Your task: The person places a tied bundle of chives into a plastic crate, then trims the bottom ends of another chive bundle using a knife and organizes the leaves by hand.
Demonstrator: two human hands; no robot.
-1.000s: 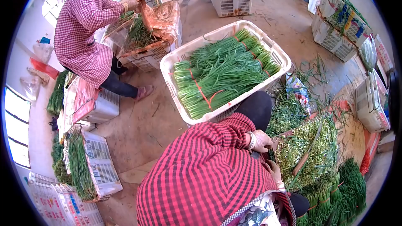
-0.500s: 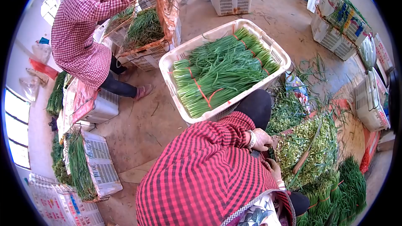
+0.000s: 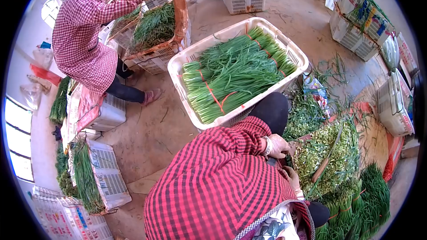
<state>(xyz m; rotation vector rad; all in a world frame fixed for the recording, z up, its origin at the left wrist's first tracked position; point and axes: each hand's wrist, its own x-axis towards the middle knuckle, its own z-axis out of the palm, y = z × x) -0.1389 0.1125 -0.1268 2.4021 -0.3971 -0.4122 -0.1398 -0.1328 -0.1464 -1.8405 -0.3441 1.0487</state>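
Note:
My left hand [image 3: 277, 146], in a pale glove, is closed with its fingers curled beside my knee; what it grips is hidden. Just below it, my right hand [image 3: 292, 178], also gloved, is partly covered by my checked clothing; its fingers look bent round something I cannot make out. A small dark object [image 3: 271, 162] shows between the hands. Right of them, a wooden-handled knife [image 3: 320, 170] lies on a heap of pale and green trimmings [image 3: 307, 162]. Tied bundles of long green leaves, like garlic chives [image 3: 373, 200], lie at the lower right.
A white crate [image 3: 181, 102] full of banded green bundles stands beyond my knee. Upper left, a co-worker [image 3: 84, 40] in checked clothing handles a lined crate [image 3: 153, 64] of greens. More crates [image 3: 106, 173] stand left, and others [image 3: 356, 35] at the upper right.
The co-worker's arms have shifted slightly down at the crate's lining. The view has moved a little; my hands stay almost where they were.

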